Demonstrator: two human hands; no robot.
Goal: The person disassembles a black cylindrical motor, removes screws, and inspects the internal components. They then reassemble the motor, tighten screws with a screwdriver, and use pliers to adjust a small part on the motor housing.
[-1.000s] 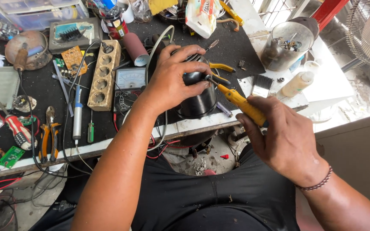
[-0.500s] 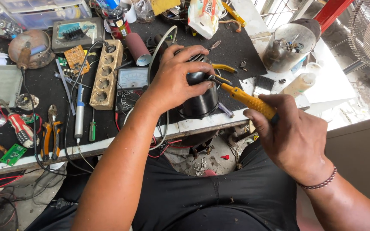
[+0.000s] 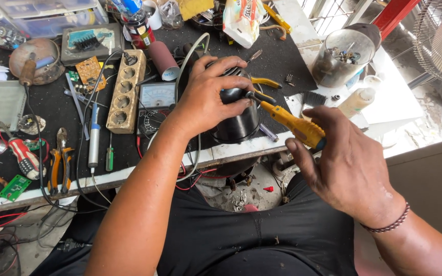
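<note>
Black and glossy, the round housing [image 3: 236, 120] sits at the front edge of your workbench [image 3: 292, 61], on the dark mat just behind the pale front strip. Your left hand [image 3: 213, 97] is clamped over its top, fingers curled down the far side and thumb pressing near the yellow-handled screwdriver [image 3: 292, 122], the forearm running up from the lower left. Your right hand [image 3: 351, 163] is closed around the handle end of that screwdriver, wrist bent, knuckles toward the camera, with the dark shaft pointing up and left so its tip meets the housing just under your left thumb.

Compared with half a second ago, your right hand has drawn slightly lower and nearer your lap, and the screwdriver lies flatter; your left hand has kept its grip on the housing, which has not moved.

Just left of the housing lies an analogue meter [image 3: 158, 97], and beside that a beige power strip [image 3: 125, 92]. Yellow-handled pliers [image 3: 264, 82] rest behind your left hand. Further left are orange pliers [image 3: 60, 161], a green screwdriver [image 3: 109, 158] and a small green circuit board [image 3: 14, 187]. A clear jar [image 3: 341, 59] of small parts stands to the right.
</note>
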